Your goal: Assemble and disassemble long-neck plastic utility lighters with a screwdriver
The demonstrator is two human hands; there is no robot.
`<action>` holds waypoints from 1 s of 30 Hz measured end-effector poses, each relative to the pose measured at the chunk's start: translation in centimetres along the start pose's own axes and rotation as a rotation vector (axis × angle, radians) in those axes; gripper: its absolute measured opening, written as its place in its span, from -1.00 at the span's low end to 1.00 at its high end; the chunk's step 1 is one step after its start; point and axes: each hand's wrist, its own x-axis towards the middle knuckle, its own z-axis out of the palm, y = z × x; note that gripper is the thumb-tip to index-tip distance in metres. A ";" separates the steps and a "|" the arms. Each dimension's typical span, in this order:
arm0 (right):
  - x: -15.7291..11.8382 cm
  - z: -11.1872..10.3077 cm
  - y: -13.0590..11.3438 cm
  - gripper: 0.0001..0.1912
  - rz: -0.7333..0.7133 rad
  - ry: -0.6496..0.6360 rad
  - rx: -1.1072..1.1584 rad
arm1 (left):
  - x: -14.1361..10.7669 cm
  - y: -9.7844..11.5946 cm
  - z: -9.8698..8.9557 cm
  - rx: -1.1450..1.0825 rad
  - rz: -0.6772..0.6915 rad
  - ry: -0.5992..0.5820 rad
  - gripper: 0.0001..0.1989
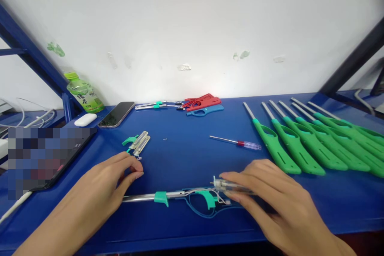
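Head view, right fingers (237, 178) pinching clear cartridge (222, 184), left fingers (135, 163) drawn close, any hold unclear.

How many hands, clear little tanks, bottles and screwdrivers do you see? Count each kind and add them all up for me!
Hands: 2 (left hand, right hand)
Clear tanks: 3 (one held in the right hand, two lying together)
Bottle: 1
Screwdriver: 1
Total: 7

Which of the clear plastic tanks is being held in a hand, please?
The tank pinched in the right hand; the other two tanks lie side by side on the blue table, beyond the left hand.
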 end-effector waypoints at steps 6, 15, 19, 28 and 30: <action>0.1 0.0 0.0 -0.71 0.005 -0.007 0.015 | 0.6 2.3 -0.2 0.052 0.018 0.132 -0.68; 0.1 -0.3 -0.2 -0.62 -0.047 -0.024 0.022 | -0.7 8.3 2.4 -0.315 0.010 0.253 -0.89; 0.0 -0.3 -0.3 -0.65 -0.097 -0.034 0.043 | -0.7 10.1 3.5 -0.542 -0.004 0.226 -0.80; 0.5 -0.3 -0.4 -0.73 -0.174 0.006 0.116 | -0.7 11.4 4.1 -0.788 -0.108 0.081 -0.80; 0.5 -0.3 -0.4 -0.73 -0.169 0.006 0.117 | -0.7 11.6 4.1 -0.822 -0.132 0.056 -0.82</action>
